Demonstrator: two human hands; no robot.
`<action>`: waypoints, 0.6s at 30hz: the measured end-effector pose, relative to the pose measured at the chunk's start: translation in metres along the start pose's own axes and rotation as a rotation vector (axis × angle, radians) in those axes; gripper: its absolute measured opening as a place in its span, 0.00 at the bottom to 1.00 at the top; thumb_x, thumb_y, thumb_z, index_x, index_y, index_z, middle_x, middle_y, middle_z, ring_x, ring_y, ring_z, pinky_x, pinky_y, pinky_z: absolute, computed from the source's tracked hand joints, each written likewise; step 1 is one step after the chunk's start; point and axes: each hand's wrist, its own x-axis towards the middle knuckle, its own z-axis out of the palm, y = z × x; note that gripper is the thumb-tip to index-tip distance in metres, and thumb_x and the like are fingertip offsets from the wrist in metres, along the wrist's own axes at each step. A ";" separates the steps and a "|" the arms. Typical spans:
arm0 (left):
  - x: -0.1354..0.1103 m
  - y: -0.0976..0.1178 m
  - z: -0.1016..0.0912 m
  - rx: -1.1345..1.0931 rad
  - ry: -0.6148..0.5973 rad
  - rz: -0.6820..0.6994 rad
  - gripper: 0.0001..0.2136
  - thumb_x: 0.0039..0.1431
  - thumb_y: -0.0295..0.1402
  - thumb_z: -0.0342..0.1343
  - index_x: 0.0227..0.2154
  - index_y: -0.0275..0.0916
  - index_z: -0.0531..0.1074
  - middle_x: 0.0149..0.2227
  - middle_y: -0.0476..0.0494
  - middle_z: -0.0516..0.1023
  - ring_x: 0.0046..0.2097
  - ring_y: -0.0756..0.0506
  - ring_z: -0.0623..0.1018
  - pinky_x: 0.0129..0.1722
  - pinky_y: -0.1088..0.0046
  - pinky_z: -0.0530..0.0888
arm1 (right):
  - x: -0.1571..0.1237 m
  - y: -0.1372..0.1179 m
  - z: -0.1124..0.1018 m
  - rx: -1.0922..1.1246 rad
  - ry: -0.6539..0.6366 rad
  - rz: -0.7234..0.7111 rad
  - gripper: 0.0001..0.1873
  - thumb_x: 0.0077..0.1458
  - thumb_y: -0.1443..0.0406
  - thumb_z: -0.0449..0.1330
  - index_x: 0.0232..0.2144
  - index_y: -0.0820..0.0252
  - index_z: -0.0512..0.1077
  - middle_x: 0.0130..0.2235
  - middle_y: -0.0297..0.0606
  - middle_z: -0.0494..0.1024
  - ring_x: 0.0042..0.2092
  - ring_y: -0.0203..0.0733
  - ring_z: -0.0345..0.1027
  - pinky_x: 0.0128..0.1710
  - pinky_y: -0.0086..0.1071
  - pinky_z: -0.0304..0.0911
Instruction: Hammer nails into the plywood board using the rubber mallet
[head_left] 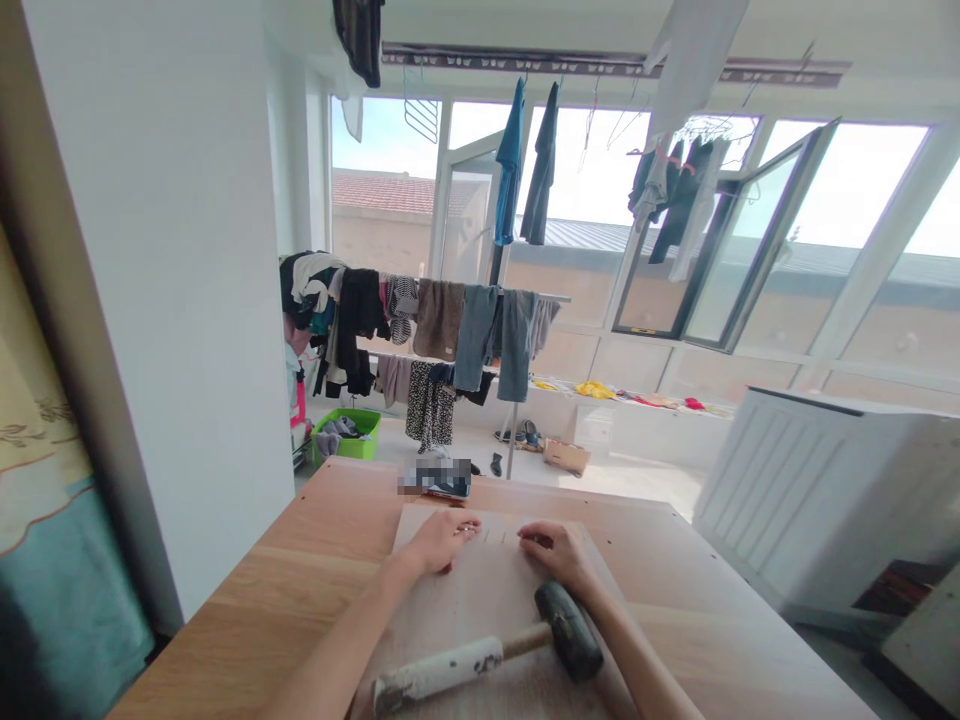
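Observation:
My left hand (439,541) is closed near the far end of a pale board (480,600), with a small shiny metal piece (466,528) between its fingertips. Curled fingers on my right hand (561,556) hover low over the same board. Whatever they pinch, if anything, is too small to name. Between the hands, a few thin, dark, nail-like slivers (495,538) lie on the board. Closer to me rests a mallet with a black head (568,632) and a worn, white-wrapped handle (439,675). Its head lies just beside my right forearm.
The board lies on a wooden table (277,590). A small dark box (446,482) sits at its far edge. Beyond stand a drying rack of clothes (450,320), a green basket (347,433) and a cardboard box (566,456). A white panelled cabinet (795,500) is at right, a wall (172,250) at left.

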 end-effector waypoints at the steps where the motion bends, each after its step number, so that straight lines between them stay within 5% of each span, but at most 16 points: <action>1: 0.000 0.001 0.003 0.014 0.016 0.008 0.15 0.59 0.38 0.53 0.41 0.39 0.80 0.45 0.41 0.83 0.38 0.43 0.81 0.41 0.71 0.74 | 0.000 -0.004 -0.002 -0.019 -0.008 -0.005 0.11 0.45 0.60 0.60 0.28 0.55 0.81 0.33 0.40 0.84 0.36 0.48 0.78 0.41 0.36 0.70; 4: 0.002 0.003 0.009 0.041 0.061 0.015 0.13 0.59 0.36 0.52 0.41 0.40 0.80 0.44 0.41 0.83 0.46 0.41 0.80 0.49 0.69 0.72 | 0.001 -0.019 -0.010 -0.096 -0.043 0.018 0.10 0.46 0.60 0.61 0.27 0.54 0.81 0.30 0.37 0.84 0.34 0.47 0.77 0.38 0.35 0.68; 8: 0.004 0.005 0.011 0.039 0.083 0.010 0.16 0.62 0.36 0.48 0.46 0.39 0.77 0.46 0.42 0.83 0.45 0.43 0.81 0.48 0.69 0.73 | 0.008 -0.032 -0.016 -0.118 -0.055 0.032 0.12 0.47 0.58 0.60 0.29 0.55 0.81 0.29 0.36 0.83 0.33 0.46 0.75 0.35 0.33 0.66; 18: 0.006 0.008 0.027 0.107 0.048 -0.010 0.13 0.61 0.39 0.52 0.44 0.45 0.79 0.45 0.43 0.83 0.48 0.40 0.79 0.50 0.68 0.70 | 0.018 -0.041 0.012 -0.192 -0.244 -0.095 0.11 0.46 0.68 0.56 0.22 0.53 0.79 0.23 0.33 0.80 0.28 0.41 0.71 0.32 0.30 0.63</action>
